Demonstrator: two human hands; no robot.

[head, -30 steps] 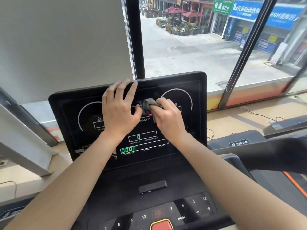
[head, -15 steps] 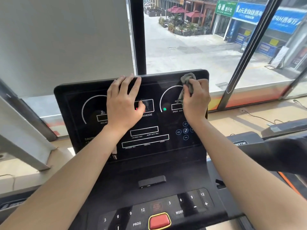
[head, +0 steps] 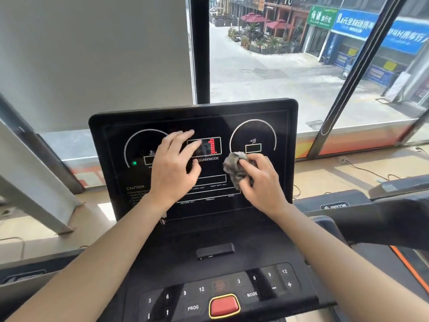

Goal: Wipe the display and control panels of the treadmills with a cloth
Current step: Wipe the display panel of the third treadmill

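Observation:
A black treadmill display (head: pixel 281 117) stands upright in front of me, with two white dial arcs and a red lit digit in its middle window. My left hand (head: pixel 174 168) lies flat on the screen left of centre, fingers spread. My right hand (head: pixel 262 182) presses a crumpled grey cloth (head: pixel 235 169) against the screen, below the right dial. Below the display sits the control panel (head: pixel 255 291) with numbered keys, PROG and MODE labels and a red stop button (head: pixel 224 305).
A big window behind the display shows a street. A grey steel beam (head: pixel 30 182) slants at the left. Another treadmill's black console and handrail (head: pixel 383 217) stand at the right. Cables lie on the floor by the window.
My right hand brought the cloth from the display's top right corner down to below the right dial. My left hand slid slightly lower. A red digit now lights the middle window.

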